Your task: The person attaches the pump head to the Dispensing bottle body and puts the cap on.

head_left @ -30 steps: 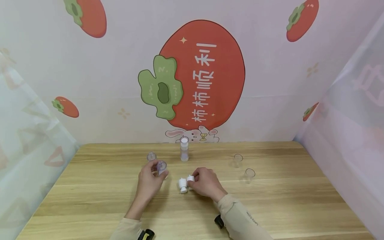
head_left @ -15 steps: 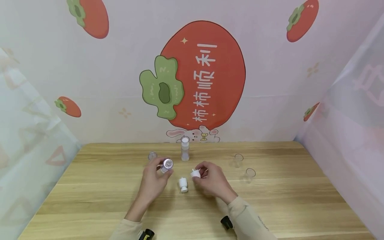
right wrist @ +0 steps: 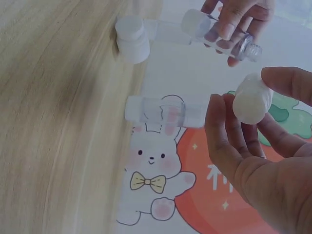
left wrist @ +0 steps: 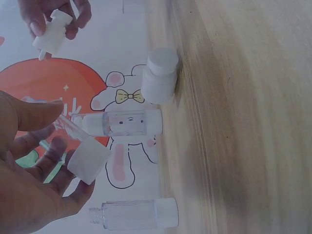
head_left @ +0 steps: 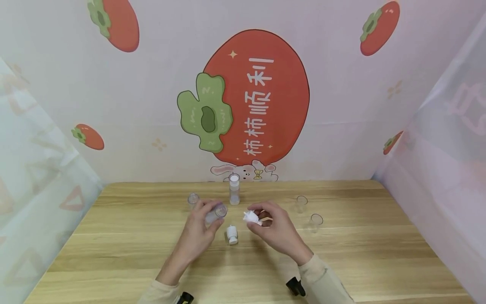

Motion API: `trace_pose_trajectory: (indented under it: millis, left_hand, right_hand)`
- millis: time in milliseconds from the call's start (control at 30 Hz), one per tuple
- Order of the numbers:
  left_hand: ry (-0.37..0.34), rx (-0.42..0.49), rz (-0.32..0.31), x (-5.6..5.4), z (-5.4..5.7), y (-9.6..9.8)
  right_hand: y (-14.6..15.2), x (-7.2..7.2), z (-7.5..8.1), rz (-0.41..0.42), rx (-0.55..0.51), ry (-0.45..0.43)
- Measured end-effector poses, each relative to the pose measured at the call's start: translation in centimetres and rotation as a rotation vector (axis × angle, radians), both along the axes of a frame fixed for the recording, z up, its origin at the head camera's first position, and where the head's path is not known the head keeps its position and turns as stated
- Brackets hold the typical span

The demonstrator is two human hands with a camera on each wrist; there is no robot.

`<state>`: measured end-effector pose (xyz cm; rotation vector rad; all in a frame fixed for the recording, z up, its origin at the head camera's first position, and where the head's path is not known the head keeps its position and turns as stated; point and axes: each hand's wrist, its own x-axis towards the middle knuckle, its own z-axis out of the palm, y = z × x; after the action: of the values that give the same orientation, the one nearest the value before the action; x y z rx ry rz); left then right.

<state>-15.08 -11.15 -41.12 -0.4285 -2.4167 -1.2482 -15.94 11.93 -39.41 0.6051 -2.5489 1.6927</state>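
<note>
At the far left of my work, a bare clear bottle point(head_left: 193, 199) stands on the bench point(head_left: 114, 245) just behind my left fingers, threaded neck uncovered. It looks easy to topple: one backward brush of the knuckles could do it.

My left hand point(head_left: 197, 230) is curled round a second clear bottle point(head_left: 216, 213), held off the bench and tilted, its threaded neck towards my other hand. The wall looks smooth, so too light a pinch might let it roll or slide.

Next, below the gap between my hands, is a loose white pump top point(head_left: 232, 234); I cannot tell whether it stands on its head or lies down. If either hand dipped, I could bump it and send it rolling.

Further back and central, a covered bottle point(head_left: 234, 190) stands upright with a white top inside its clear cover, well beyond my fingers.

My right hand point(head_left: 279, 230) pinches another white pump top point(head_left: 252, 216), its thin stub angled towards the held bottle, near it but apart. A careless nudge could knock that stub on the neck's rim, and a fingertip hold might let the piece twist.

To the right, a farther clear cap point(head_left: 301, 205) and a nearer clear cap point(head_left: 315, 223) rest on the bench. They nearly vanish against the wood, so an unwatched outward sweep could tip one.
</note>
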Motion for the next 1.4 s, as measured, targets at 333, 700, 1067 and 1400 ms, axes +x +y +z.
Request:
trace_pose_trajectory:
  millis: [333,700,1067,1400]
  left_hand:
    - [0.011,-0.060,0.001,0.6,0.1,0.2]
    - [0.026,-0.067,-0.035,1.0,0.2,0.7]
    - [-0.050,-0.071,-0.081,1.1,0.7,1.4]
    - [-0.056,-0.116,-0.096,1.1,0.8,1.7]
  right_hand:
    - [0.8,0.4,0.5,0.071,0.018,0.068]
    - [1.1,0.5,1.1,0.085,-0.047,0.122]
    - [1.2,0.5,1.4,0.146,-0.066,0.153]
    - [1.1,0.4,1.6,0.163,-0.022,0.148]
